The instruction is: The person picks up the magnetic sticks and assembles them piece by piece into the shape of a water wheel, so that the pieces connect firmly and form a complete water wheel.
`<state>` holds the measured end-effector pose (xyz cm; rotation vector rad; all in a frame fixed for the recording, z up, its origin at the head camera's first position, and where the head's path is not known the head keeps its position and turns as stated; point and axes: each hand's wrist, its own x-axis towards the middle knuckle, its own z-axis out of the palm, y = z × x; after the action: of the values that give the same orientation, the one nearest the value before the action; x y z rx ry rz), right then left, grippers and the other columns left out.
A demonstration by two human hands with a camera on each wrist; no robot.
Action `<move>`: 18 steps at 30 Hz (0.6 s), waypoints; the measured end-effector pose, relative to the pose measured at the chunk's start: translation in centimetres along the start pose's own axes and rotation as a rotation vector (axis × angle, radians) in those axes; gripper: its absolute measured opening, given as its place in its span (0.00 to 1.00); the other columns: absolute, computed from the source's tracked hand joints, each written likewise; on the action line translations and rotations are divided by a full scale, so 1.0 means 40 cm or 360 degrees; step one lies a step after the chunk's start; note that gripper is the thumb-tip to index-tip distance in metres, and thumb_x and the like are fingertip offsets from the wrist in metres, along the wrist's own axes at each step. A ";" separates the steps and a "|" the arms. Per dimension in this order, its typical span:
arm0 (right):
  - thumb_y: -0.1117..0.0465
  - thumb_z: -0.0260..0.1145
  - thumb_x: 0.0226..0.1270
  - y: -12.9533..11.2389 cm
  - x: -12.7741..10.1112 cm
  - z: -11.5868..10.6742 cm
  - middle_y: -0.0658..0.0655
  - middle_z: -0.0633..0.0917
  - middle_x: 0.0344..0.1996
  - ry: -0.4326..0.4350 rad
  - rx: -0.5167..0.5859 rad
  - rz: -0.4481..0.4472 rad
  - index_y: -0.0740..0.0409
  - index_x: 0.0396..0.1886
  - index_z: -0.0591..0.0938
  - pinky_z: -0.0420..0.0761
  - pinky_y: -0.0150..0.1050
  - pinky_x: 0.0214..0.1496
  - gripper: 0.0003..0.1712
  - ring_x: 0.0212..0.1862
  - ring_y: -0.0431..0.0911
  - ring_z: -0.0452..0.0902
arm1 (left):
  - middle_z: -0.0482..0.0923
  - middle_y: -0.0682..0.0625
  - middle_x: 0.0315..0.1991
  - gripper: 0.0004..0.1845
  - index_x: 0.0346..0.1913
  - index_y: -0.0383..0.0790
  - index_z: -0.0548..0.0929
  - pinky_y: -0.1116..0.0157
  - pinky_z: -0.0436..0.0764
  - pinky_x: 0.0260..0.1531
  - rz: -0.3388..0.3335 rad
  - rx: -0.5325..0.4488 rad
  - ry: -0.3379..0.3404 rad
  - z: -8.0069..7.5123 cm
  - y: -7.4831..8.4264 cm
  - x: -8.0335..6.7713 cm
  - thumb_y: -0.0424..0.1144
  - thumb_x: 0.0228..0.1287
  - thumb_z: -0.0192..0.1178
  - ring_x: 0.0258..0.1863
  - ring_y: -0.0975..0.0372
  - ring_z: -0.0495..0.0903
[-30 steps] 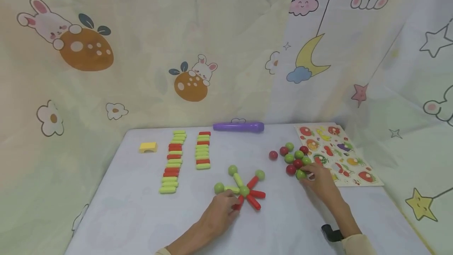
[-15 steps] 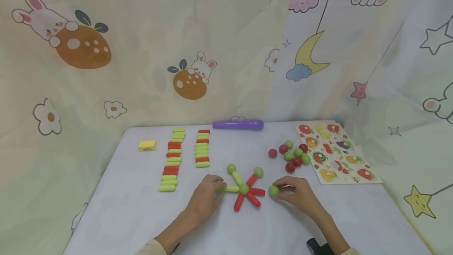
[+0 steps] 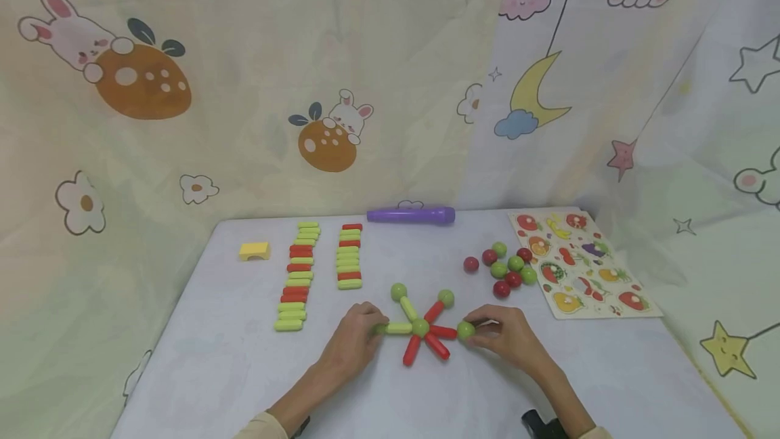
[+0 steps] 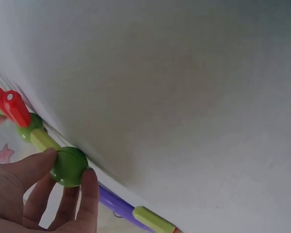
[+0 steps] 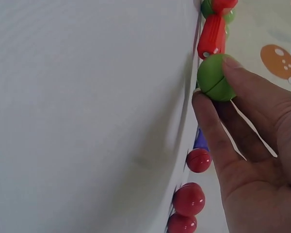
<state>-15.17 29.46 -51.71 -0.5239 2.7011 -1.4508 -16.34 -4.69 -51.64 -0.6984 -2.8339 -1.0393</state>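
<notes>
On the table lies a star-shaped build of red and light green rods around a green centre ball. My left hand pinches the green ball at the end of its left rod, thumb and fingers on either side. From the right, my right hand pinches another green ball between thumb and fingers, right at the tip of the right-pointing red rod. Green balls also cap the two upper rods. Two lower red rods have bare ends.
Two columns of red and green rods lie at the left, near a yellow arch block. A purple stick lies along the back edge. Red and green balls cluster beside a fruit picture board at the right.
My right hand has brought a green ball from the cluster leftward to the red rod's tip. My left hand has shifted from the lower red rod to the left end ball.
</notes>
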 end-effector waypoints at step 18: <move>0.70 0.81 0.61 0.014 -0.016 -0.001 0.54 0.93 0.47 0.0022 0.0015 -0.0015 0.59 0.52 0.90 0.88 0.38 0.56 0.19 0.51 0.49 0.90 | 0.90 0.54 0.45 0.13 0.49 0.40 0.93 0.55 0.86 0.55 0.0070 -0.0316 -0.0096 0.000 -0.034 0.013 0.27 0.62 0.76 0.49 0.58 0.86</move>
<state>-14.72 29.97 -52.24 -0.5288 2.7046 -1.4737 -17.39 -5.39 -52.36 -0.8164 -2.7760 -1.3276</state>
